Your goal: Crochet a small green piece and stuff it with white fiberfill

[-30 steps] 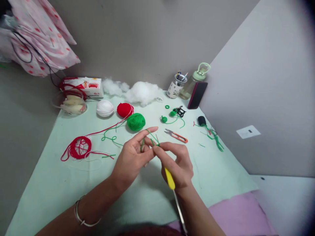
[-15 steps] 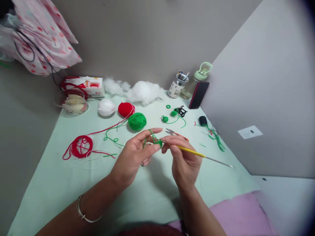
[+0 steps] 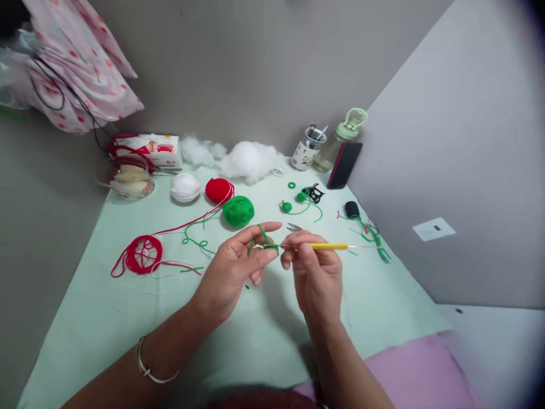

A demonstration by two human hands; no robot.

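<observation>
Two hands work close together above the middle of the worktop, which is covered in a pale green cloth. The left hand has a green strand looped over its outstretched forefinger and pinches it between thumb and the other fingers. The right hand is closed around one crochet hook with a yellow handle. The hook lies level, its tip pointing left into the loop at the left fingertips. One bracelet sits on the left wrist.

Three yarn balls stand in a row toward the far edge: one white ball, one red ball and one green ball. The green strand trails from the green ball toward the hands. One loose red tangle lies near the left edge.

Along the far edge are one tissue box, one clear bowl and a heap of white stuffing. In the far right corner stand one jar of pens, one bottle and one phone, which leans upright.

Just beyond the right hand, one pair of snips is partly hidden. Further back lie two small green crocheted pieces and one green ring. Green scraps lie by the right edge.
</observation>
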